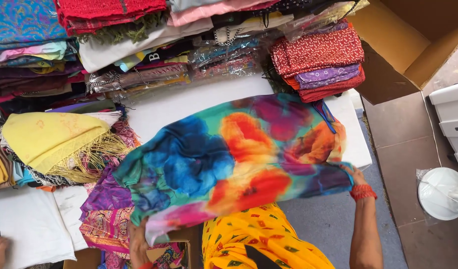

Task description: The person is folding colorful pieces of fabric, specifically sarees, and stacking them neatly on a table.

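Mostly hidden: left hand (pixel 138 244) & right hand (pixel 356 175), both gripping multicolour cloth (pixel 229 159), fingers under fabric.

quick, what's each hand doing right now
Left hand: closed on the lower left edge of the multicoloured cloth.
Right hand: closed on the cloth's right edge, holding it spread out.

Scarf (pixel 229 159) — blue, orange, red blotches

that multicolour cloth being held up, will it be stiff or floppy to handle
Likely floppy: the multicolour cloth sags and folds between the right hand and left hand. Probably light, since fingertip grips hold it. It looks thin, perhaps slippery.
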